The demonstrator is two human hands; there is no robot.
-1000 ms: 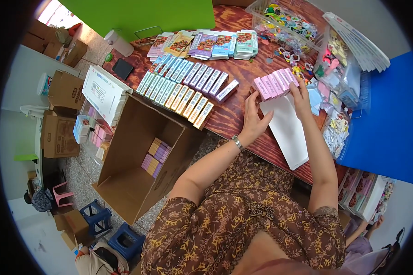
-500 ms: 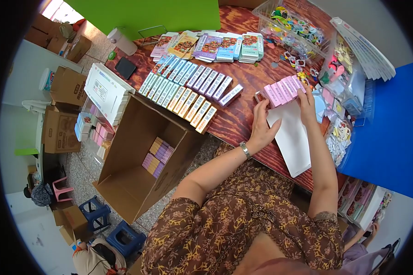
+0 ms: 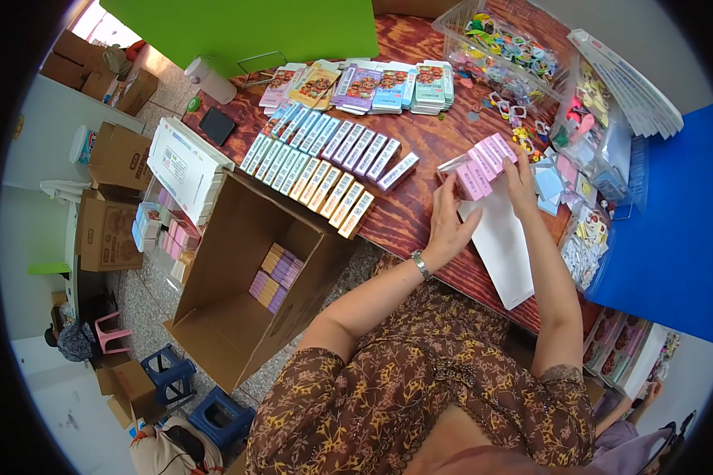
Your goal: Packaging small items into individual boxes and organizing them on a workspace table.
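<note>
Closest to me, the person's forearms reach up from a brown patterned dress to the edge of the red-brown wooden table (image 3: pixel 420 214). Since a moment ago both hands have drawn a little closer round the row of pink boxes (image 3: pixel 483 165), which now sits more bunched between them. The left hand (image 3: pixel 445 226), a metal watch at its wrist, stands on its edge against the near end of the row, fingers pressed together and pointing up along the boxes. The right hand (image 3: pixel 521 178) lies over the far side of the row, fingers together and bent down onto the tops. The boxes stand at the upper end of a white sheet (image 3: pixel 503 241) that runs back toward the table's edge.

Left of the hands, long slim boxes (image 3: pixel 325 162) lie in slanted rows; beyond them are stacks of flat printed packets (image 3: pixel 372 83). On the right stand clear tubs of small coloured trinkets (image 3: pixel 507 47). Below the table's left edge an open cardboard carton (image 3: pixel 253 293) holds a few purple and yellow boxes. Farther off are more cartons (image 3: pixel 111 198), a green board (image 3: pixel 253 28) and blue stools (image 3: pixel 222 416).
</note>
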